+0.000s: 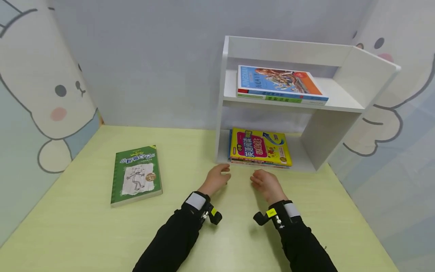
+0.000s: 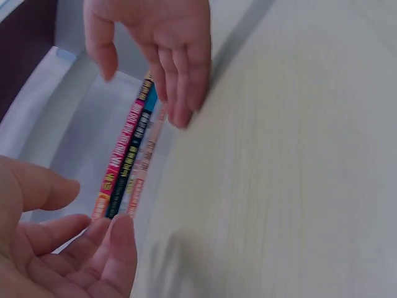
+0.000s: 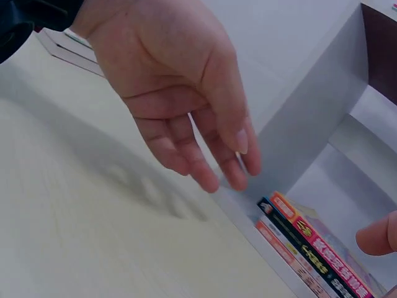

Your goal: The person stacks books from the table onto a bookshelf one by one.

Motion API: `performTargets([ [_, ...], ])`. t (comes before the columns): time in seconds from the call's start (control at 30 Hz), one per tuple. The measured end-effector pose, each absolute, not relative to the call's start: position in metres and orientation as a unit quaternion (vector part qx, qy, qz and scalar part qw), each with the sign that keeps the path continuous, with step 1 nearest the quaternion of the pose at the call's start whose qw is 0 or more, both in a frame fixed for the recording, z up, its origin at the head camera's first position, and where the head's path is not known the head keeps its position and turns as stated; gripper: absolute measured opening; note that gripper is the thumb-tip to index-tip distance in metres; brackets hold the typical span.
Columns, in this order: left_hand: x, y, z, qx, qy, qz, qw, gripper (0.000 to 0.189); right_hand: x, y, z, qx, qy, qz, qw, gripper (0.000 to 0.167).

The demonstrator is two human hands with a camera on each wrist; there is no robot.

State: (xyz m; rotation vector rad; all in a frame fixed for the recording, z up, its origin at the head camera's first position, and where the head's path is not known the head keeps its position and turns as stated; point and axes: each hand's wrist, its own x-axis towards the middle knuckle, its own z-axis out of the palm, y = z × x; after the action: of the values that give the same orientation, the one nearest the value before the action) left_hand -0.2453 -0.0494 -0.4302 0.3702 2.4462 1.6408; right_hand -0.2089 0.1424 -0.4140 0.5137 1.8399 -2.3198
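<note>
A small stack of books lies flat on the lower shelf, topped by a yellow and magenta book (image 1: pixel 259 147). My left hand (image 1: pixel 215 180) hovers just in front of the stack's left end, fingers loosely bent and holding nothing. Opposite it, my right hand (image 1: pixel 268 186) is near the stack's front edge, also with nothing in it. The left wrist view shows several book spines (image 2: pixel 127 155) between the two hands, apart from the fingertips or only just near them. In the right wrist view, only the thumb (image 3: pixel 377 237) of my right hand shows clearly at the edge.
A white two-tier shelf (image 1: pixel 365 75) stands at the back right of the pale yellow table (image 1: pixel 102 234). Its upper tier bears more flat books, a blue and orange one (image 1: pixel 278 80) on top. A green book (image 1: pixel 137 173) lies on the table at left. Walls enclose the table.
</note>
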Motion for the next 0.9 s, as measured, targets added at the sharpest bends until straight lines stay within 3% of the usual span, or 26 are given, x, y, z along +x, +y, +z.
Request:
performTargets([
  [0.37,-0.2,-0.133,-0.408,0.083,0.791,0.605,0.039,0.025,-0.201,0.079,-0.413,0.091,0.607,-0.778,0.131,0.055],
  [0.9,-0.139,-0.283,-0.416,-0.122,0.812,0.57,-0.008,0.041,-0.193,-0.001,-0.42,0.044,0.607,-0.768,0.198,0.048],
])
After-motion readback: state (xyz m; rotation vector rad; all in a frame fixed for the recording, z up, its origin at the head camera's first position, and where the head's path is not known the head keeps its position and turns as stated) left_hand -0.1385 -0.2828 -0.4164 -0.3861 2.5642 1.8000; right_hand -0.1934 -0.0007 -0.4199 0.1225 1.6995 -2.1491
